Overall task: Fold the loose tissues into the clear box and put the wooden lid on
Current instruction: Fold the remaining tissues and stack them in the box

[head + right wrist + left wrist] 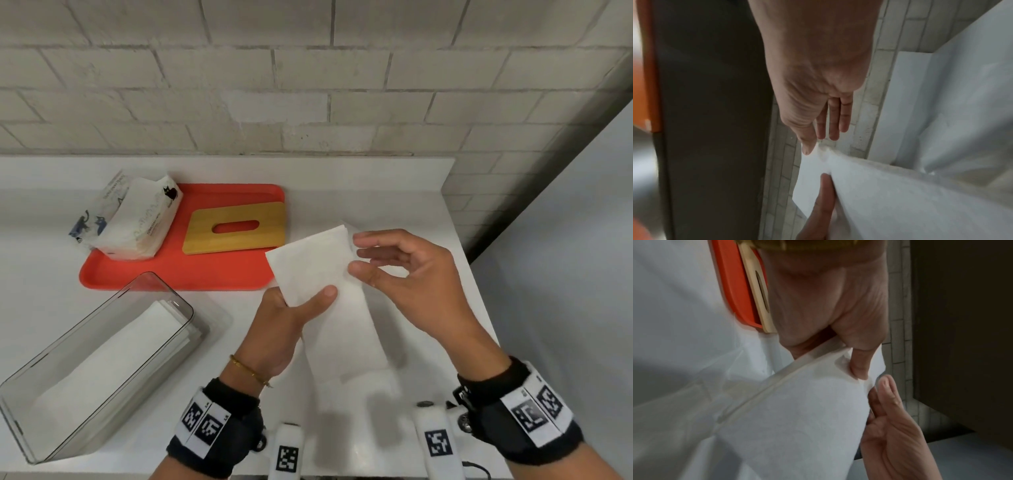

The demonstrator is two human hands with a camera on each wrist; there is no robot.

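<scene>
A long folded white tissue [310,263] is held above the counter, its lower part hanging down toward me. My left hand [318,298] grips its near-left part, thumb on top and fingers underneath. My right hand [356,253] pinches its right edge between thumb and forefinger. The left wrist view shows my left thumb [859,366] pressed on the tissue [797,410]. In the right wrist view my right hand [813,144] nips the tissue's corner [900,194]. The clear box [51,428] stands at the left with folded tissues inside. The wooden lid [236,228] lies on the red tray [171,274].
A printed tissue pack [133,216], torn open, sits on the tray's left end. The white counter [376,192] ends at a brick wall behind and at an edge on the right. Marker-tagged white posts [287,452] stand at the counter's near edge.
</scene>
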